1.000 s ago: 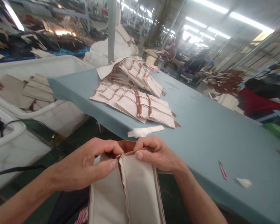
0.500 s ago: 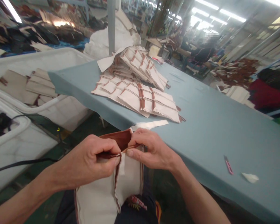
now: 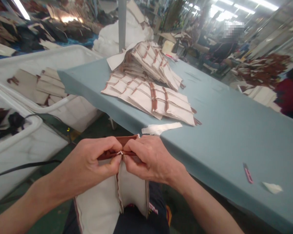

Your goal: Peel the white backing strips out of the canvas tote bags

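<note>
The left hand [image 3: 94, 161] is closed in a pinch, thumb in front and forefinger behind, on the top edge of the cream sewn piece [image 3: 134, 188], just left of its seam [image 3: 117, 187]. The piece hangs below the hands, above the wearer's lap [image 3: 141, 217] and outside the near edge of the table [image 3: 217, 139]. The right hand [image 3: 148, 157] pinches the same edge, just right of the seam. The two grips nearly meet, presumably to keep both sides level at the join; the lap position likely lets the lower panels hang free. The fingers partly cover the join.

Surroundings, left to right: two white bins, the lower [image 3: 21, 162] and the upper [image 3: 83, 109], flank the table's left end. A black cord [image 3: 26, 173] passes behind the left forearm and could snag. Similar pieces lie in a heap [image 3: 146, 68] and a fanned row [image 3: 175, 107] towards the table's left end. A white strip [image 3: 161, 128] lies at the near edge, just beyond the right hand. Farther right, a pink cutter [image 3: 248, 174] and a pale scrap [image 3: 272, 187] lie near that edge, clear of both hands.
</note>
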Available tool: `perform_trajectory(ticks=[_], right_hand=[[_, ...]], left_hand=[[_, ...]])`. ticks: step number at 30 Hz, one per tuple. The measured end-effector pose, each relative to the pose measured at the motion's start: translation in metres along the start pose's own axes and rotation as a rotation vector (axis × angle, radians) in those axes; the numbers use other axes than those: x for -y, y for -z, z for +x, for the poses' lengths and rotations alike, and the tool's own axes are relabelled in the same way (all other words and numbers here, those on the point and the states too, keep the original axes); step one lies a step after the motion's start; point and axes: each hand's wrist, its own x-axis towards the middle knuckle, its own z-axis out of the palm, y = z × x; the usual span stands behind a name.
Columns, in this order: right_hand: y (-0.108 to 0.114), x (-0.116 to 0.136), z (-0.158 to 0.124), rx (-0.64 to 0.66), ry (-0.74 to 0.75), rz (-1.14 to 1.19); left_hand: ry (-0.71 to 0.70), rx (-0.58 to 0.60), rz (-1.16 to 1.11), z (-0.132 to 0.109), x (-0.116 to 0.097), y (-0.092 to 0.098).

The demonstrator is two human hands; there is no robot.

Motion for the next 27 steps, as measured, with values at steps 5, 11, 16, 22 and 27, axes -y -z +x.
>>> perform_trajectory(ticks=[5, 11, 16, 22, 27], right_hand=[[0.001, 0.007, 0.003, 0.115, -0.06, 0.012], [-0.001, 0.013, 0.006, 0.082, -0.099, 0.168], [0.007, 0.013, 0.01, 0.114, -0.21, 0.498], [0.015, 0.004, 0.013, 0.321, -0.425, 0.952], [0.004, -0.003, 0.01, 0.377, -0.509, 1.185]], left_hand=[[-0.04, 0.052, 0.107, -0.006, 0.006, 0.003], [-0.152, 0.019, 0.163, -0.011, 0.01, 0.002], [-0.286, 0.035, 0.269, -0.014, 0.001, 0.009], [-0.389, 0.105, 0.463, -0.022, 0.009, 0.012], [-0.428, 0.098, 0.43, -0.021, 0.015, 0.01]])
